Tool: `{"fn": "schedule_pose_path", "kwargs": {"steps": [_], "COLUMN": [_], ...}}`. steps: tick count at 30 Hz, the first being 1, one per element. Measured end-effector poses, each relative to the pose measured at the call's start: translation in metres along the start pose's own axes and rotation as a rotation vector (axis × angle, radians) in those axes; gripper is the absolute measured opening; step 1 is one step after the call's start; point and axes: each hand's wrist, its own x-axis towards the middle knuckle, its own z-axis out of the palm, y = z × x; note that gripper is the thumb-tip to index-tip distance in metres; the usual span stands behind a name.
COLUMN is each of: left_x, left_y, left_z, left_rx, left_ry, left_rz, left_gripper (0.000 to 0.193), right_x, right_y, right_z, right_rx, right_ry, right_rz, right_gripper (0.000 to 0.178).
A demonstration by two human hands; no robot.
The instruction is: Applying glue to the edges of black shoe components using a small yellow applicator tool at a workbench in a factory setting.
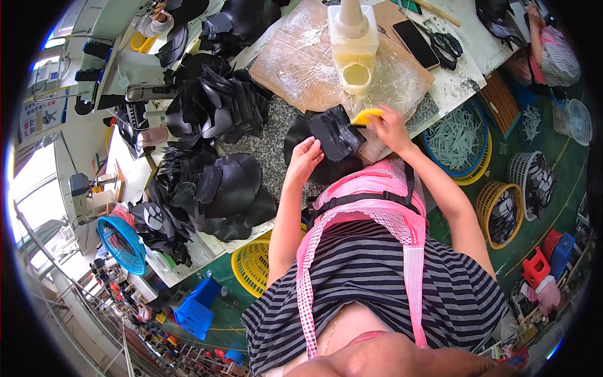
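My left hand (306,156) has its fingers closed at the left edge of a black leather piece (333,135). That piece lies over other rounded black pieces (298,135) at the table's front edge. In my right hand (391,129) is a small yellow brush (367,117), gripped between thumb and fingers. Its dark end is at the right edge of the leather, though whether it touches is too small to tell. Just beyond stands a whitish glue container (353,50) with a round opening, on a glue-smeared brown board (286,66).
Piles of black leather pieces (220,103) cover the table's left side. At the back right lie a phone (416,45) and black scissors (446,47). Baskets (499,213) stand on the green floor to my right; a yellow basket (251,267) is below the table's left edge. Another person (556,56) sits far right.
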Motion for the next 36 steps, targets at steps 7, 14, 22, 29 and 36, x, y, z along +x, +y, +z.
{"fn": "schedule_pose_path", "kwargs": {"steps": [7, 14, 22, 29, 36], "left_x": [-0.005, 0.029, 0.003, -0.113, -0.260], "left_y": [0.048, 0.066, 0.047, 0.066, 0.147], "left_z": [-0.003, 0.000, -0.002, -0.044, -0.186], "left_rx": [1.394, 1.131, 1.038, 0.451, -0.199], "left_ry": [0.532, 0.366, 0.125, 0.294, 0.695], "left_rz": [0.635, 0.278, 0.493, 0.727, 0.937], "left_gripper": [0.057, 0.072, 0.041, 0.026, 0.031], "right_x": [0.028, -0.013, -0.039, -0.029, 0.005], "right_y": [-0.009, 0.008, 0.035, 0.067, 0.059], "right_z": [0.029, -0.009, -0.021, -0.032, -0.027], "right_rx": [0.193, 0.183, 0.097, 0.176, 0.199], "right_ry": [0.289, 0.360, 0.463, 0.497, 0.543], "right_rz": [0.126, 0.280, 0.431, 0.403, 0.404], "right_gripper": [0.013, 0.015, 0.035, 0.041, 0.040]}}
